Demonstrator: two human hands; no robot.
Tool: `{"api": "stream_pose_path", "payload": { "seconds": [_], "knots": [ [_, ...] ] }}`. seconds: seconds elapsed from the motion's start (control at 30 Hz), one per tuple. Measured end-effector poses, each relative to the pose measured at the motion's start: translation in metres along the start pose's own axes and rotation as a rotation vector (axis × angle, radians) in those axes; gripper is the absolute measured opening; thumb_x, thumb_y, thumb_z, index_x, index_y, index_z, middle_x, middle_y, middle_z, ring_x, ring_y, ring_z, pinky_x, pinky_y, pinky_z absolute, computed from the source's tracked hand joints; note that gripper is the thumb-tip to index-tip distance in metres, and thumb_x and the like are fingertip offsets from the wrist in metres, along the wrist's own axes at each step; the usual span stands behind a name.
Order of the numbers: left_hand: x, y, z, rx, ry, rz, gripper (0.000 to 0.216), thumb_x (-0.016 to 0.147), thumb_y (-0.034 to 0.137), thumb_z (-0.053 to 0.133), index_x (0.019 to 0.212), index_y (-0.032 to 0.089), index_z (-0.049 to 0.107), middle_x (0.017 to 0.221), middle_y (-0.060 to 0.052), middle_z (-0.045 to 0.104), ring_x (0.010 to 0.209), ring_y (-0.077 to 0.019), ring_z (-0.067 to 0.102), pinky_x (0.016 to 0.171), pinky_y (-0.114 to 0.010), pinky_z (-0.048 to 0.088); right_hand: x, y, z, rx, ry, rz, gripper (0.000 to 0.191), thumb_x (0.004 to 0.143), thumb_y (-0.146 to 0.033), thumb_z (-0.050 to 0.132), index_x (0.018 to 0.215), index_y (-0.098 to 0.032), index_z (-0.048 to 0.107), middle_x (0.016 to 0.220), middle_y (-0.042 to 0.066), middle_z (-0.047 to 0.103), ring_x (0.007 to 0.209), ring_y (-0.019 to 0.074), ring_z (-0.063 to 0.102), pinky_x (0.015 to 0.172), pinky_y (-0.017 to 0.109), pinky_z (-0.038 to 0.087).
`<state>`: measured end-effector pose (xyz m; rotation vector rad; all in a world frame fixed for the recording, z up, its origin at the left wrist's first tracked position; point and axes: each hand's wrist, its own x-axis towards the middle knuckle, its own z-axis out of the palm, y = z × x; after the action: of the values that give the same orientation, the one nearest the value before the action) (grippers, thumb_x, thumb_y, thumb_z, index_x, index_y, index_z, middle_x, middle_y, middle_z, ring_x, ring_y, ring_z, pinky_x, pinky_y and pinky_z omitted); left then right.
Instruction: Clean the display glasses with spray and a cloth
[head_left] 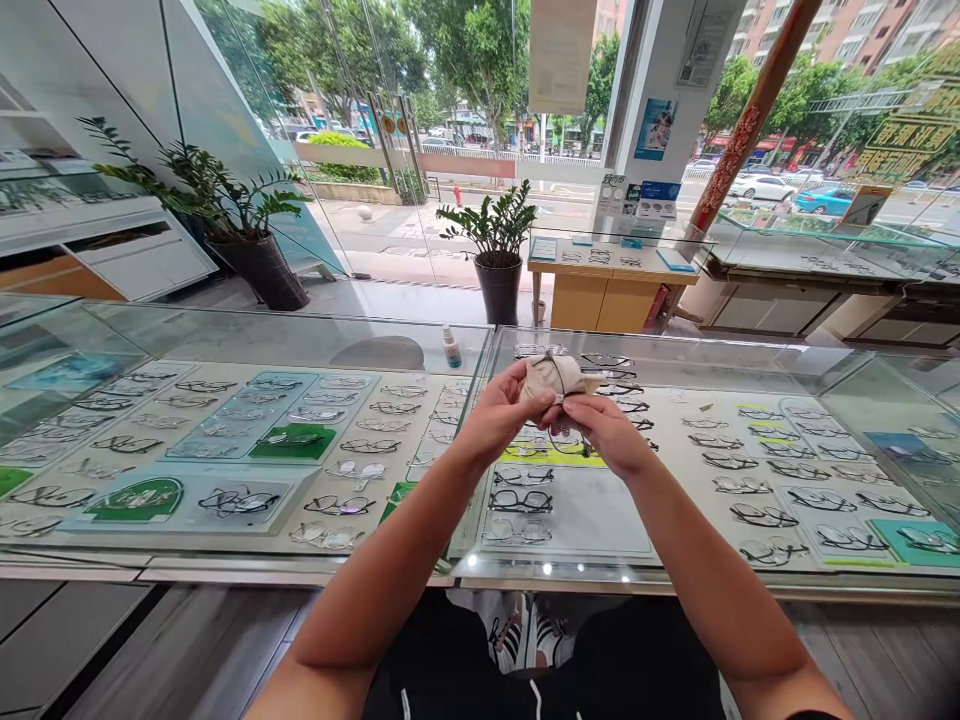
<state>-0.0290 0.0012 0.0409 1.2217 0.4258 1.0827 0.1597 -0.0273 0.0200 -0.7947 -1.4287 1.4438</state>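
My left hand (499, 412) pinches a beige cleaning cloth (556, 376) folded round part of a pair of thin-framed glasses (566, 440). Close beside it, my right hand (607, 432) grips the same glasses, whose dark frame hangs below its fingers. Both hands are held together above the glass display counter (480, 340). Most of the glasses' upper part is hidden inside the cloth.
The counter holds several rows of glasses (517, 500) under glass. A small spray bottle (451, 347) stands on it to the left of my hands. Potted plants (496, 250) stand by the shop windows, and a wooden desk (607, 290) is beyond them.
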Motion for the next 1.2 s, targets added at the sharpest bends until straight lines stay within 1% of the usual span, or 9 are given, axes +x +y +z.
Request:
{"api": "stream_pose_path", "payload": {
  "seconds": [0.1, 0.23, 0.43, 0.57, 0.63, 0.73, 0.87, 1.03, 1.2],
  "knots": [
    [-0.001, -0.007, 0.002, 0.049, 0.032, 0.056, 0.042, 0.087, 0.048, 0.089, 0.101, 0.018, 0.063, 0.062, 0.007, 0.058, 0.045, -0.0068, 0.048, 0.051, -0.023, 0.039, 0.0, 0.003, 0.005, -0.041, -0.024, -0.02, 0.041, 0.098, -0.057, 0.072, 0.094, -0.019, 0.084, 0.095, 0.009, 0.079, 0.088, 0.0208, 0.063, 0.091, 0.037, 0.051],
    [0.0, -0.011, 0.001, 0.062, 0.097, 0.048, 0.046, 0.093, 0.058, 0.08, 0.087, 0.021, 0.054, 0.062, 0.006, 0.059, 0.039, -0.0081, 0.049, 0.043, -0.023, 0.033, -0.001, 0.004, 0.009, -0.054, -0.07, -0.035, 0.043, 0.098, -0.061, 0.072, 0.097, -0.019, 0.084, 0.093, 0.008, 0.079, 0.091, 0.0221, 0.064, 0.092, 0.038, 0.052],
    [0.003, -0.002, -0.003, -0.008, -0.004, -0.007, 0.046, 0.088, 0.056, 0.085, 0.1, 0.017, 0.066, 0.071, 0.001, 0.067, 0.054, -0.0114, 0.059, 0.06, -0.028, 0.047, 0.001, 0.002, -0.001, 0.023, -0.03, -0.033, 0.042, 0.098, -0.059, 0.073, 0.091, -0.019, 0.085, 0.096, 0.008, 0.079, 0.097, 0.023, 0.067, 0.104, 0.04, 0.05],
    [0.004, -0.005, 0.001, -0.025, -0.015, -0.005, 0.05, 0.082, 0.044, 0.094, 0.115, 0.017, 0.068, 0.069, 0.004, 0.064, 0.061, -0.0089, 0.055, 0.065, -0.023, 0.043, 0.005, 0.004, -0.004, 0.113, -0.005, -0.034, 0.043, 0.092, -0.062, 0.08, 0.088, -0.019, 0.085, 0.101, 0.008, 0.079, 0.1, 0.0218, 0.067, 0.1, 0.036, 0.051],
    [0.004, -0.01, 0.002, -0.008, -0.001, 0.002, 0.048, 0.083, 0.042, 0.093, 0.114, 0.017, 0.067, 0.064, 0.006, 0.061, 0.057, -0.0078, 0.052, 0.062, -0.022, 0.04, 0.007, 0.006, -0.003, 0.11, 0.003, -0.029, 0.045, 0.09, -0.063, 0.081, 0.088, -0.019, 0.085, 0.098, 0.008, 0.079, 0.094, 0.0203, 0.066, 0.094, 0.034, 0.051],
    [0.004, -0.019, 0.0, 0.032, 0.058, 0.027, 0.043, 0.085, 0.048, 0.09, 0.098, 0.017, 0.062, 0.062, 0.006, 0.06, 0.049, -0.0069, 0.049, 0.055, -0.022, 0.038, 0.006, 0.01, 0.002, 0.056, -0.006, -0.032, 0.045, 0.088, -0.064, 0.082, 0.09, -0.018, 0.083, 0.092, 0.007, 0.079, 0.085, 0.0192, 0.063, 0.085, 0.035, 0.051],
    [0.005, -0.027, -0.01, 0.045, 0.087, 0.023, 0.045, 0.096, 0.058, 0.077, 0.086, 0.018, 0.057, 0.062, 0.004, 0.062, 0.042, -0.008, 0.05, 0.048, -0.023, 0.037, 0.004, 0.011, 0.007, 0.005, -0.036, -0.021, 0.045, 0.09, -0.063, 0.08, 0.088, -0.018, 0.081, 0.091, 0.006, 0.076, 0.087, 0.0196, 0.063, 0.087, 0.035, 0.051],
    [0.005, -0.017, -0.016, -0.035, 0.015, -0.024, 0.045, 0.093, 0.057, 0.08, 0.1, 0.014, 0.067, 0.072, -0.002, 0.07, 0.057, -0.0116, 0.06, 0.062, -0.025, 0.047, 0.006, 0.007, 0.002, 0.065, 0.017, 0.005, 0.046, 0.087, -0.065, 0.083, 0.084, -0.019, 0.084, 0.094, 0.006, 0.076, 0.096, 0.0218, 0.065, 0.099, 0.037, 0.051],
    [0.003, -0.012, -0.015, -0.037, -0.097, -0.052, 0.044, 0.088, 0.045, 0.089, 0.111, 0.015, 0.066, 0.069, 0.0, 0.069, 0.061, -0.0118, 0.06, 0.065, -0.024, 0.044, 0.007, 0.008, 0.001, 0.116, 0.008, 0.023, 0.046, 0.084, -0.066, 0.085, 0.082, -0.02, 0.084, 0.094, 0.007, 0.076, 0.093, 0.0212, 0.064, 0.092, 0.036, 0.051]
  ]
}}
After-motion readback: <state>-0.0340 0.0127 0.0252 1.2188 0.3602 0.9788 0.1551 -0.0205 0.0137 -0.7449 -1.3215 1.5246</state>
